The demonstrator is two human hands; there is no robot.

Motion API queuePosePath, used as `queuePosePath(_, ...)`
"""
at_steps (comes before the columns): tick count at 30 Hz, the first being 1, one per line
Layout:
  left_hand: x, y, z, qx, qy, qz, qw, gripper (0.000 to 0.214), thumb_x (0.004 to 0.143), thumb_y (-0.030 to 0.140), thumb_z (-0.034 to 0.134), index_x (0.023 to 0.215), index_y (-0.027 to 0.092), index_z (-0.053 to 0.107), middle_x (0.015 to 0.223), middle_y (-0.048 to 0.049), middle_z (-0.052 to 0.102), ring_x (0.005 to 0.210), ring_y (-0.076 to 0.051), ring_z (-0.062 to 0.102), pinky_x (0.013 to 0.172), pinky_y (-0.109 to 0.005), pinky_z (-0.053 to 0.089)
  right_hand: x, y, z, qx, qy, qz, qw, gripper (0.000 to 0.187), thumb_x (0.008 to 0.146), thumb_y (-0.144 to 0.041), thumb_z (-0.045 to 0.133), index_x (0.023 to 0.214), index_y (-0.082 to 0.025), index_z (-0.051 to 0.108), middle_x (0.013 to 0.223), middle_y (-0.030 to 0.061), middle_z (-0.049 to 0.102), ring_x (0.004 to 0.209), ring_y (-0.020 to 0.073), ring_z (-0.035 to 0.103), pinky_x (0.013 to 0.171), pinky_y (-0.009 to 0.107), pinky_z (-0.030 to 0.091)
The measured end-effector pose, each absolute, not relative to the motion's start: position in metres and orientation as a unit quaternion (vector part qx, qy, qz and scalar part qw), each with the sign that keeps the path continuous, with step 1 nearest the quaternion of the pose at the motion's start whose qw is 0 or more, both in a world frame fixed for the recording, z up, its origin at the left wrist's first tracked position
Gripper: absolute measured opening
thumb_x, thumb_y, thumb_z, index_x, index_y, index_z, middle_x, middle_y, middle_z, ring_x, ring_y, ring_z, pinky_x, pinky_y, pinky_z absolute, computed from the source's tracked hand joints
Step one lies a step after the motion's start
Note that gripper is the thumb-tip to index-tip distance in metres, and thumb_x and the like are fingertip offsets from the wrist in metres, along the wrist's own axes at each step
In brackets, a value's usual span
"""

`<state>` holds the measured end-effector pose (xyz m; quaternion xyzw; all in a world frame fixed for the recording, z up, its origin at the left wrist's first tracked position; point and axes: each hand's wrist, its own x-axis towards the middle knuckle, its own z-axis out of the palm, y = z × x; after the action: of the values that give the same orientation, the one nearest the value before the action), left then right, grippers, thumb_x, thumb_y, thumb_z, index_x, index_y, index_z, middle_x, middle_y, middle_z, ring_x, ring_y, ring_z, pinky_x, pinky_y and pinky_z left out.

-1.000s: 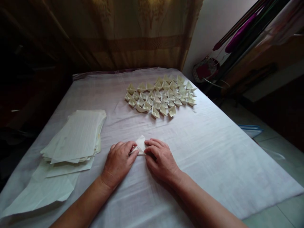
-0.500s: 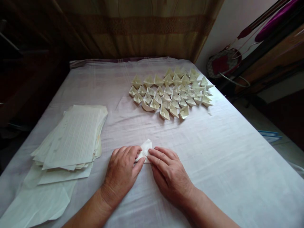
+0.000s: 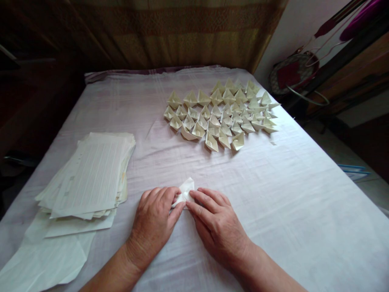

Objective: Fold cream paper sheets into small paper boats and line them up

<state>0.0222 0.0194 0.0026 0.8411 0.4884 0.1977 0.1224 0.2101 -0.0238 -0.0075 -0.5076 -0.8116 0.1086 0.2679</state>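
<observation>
A small piece of white folded paper (image 3: pixel 187 185) lies on the cloth between my hands, with a pointed tip facing away from me. My left hand (image 3: pixel 154 215) is closed on its left side, thumb along the near edge and fingers curled behind. From the other side, my right hand (image 3: pixel 218 219) presses its fingertips, held together, onto the paper's right part and near edge. The fingers cover much of the paper, so its full shape is hidden. Beyond my hands stand several folded paper boats (image 3: pixel 213 121), grouped in rough rows.
To the left lies a stack of printed sheets (image 3: pixel 94 174), with a loose, creased sheet (image 3: pixel 51 255) under its near end. A pale checked cloth (image 3: pixel 291 194) covers the table. Behind hangs a brown curtain (image 3: pixel 170 36). A patterned bag (image 3: pixel 291 73) is off the right edge.
My right fingertips have shifted slightly left and nearer on the folded paper. My left hand keeps its grip almost unchanged. The camera view has tilted a little.
</observation>
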Motion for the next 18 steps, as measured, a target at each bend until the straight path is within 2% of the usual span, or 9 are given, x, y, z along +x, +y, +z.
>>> queuePosePath(13,0.019,0.018,0.000,0.846,0.475,0.208,0.123,0.006,0.095,0.027,0.058,0.097,0.021,0.060,0.088,-0.0010,0.067,0.083,-0.021,0.060,0.077,-0.035,0.039,0.208,-0.024,-0.008,-0.514,-0.810,0.092,0.267,0.032,0.093,-0.015,0.052,0.121,-0.022,0.066,0.129,0.0054,0.066,0.119,0.0258,0.055,0.098,0.043,0.045)
queuePosePath(18,0.010,0.016,0.000,0.869,0.425,0.217,0.132,0.019,0.100,0.027,0.048,0.103,0.025,0.067,0.095,-0.0015,0.067,0.086,-0.019,0.058,0.079,-0.034,0.042,0.206,-0.024,-0.007,-0.525,-0.804,0.080,0.266,0.032,0.092,-0.014,0.052,0.120,-0.023,0.067,0.127,0.0042,0.067,0.118,0.0247,0.056,0.098,0.042,0.043)
